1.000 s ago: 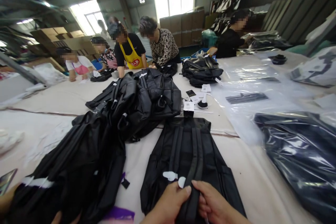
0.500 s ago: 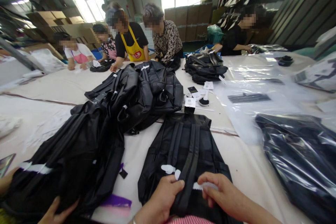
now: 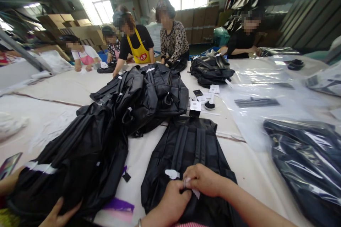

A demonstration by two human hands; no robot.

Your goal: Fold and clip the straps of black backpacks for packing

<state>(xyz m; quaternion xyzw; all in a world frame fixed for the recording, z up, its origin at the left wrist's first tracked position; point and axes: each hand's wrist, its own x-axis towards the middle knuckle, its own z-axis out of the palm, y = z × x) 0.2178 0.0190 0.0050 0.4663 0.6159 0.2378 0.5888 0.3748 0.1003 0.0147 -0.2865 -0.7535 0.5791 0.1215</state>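
A black backpack lies in front of me with its shoulder straps facing up. My left hand is closed around a backpack strap near the bag's lower end. Against its thumb, my right hand pinches a white strip, whose toothed end shows below the fingers. The fingertips of both hands meet, and what lies between them is mostly hidden. Another white wrap is on the strap just left of my hands.
A co-worker's hands hold another black backpack at my left. More backpacks are heaped ahead, beside tags and a small box. At right lies a bag in clear plastic. Several people work across the table.
My right hand has moved left with the white strip and now meets my left hand at the strap. The strap end is covered by the hands. The view has shifted slightly.
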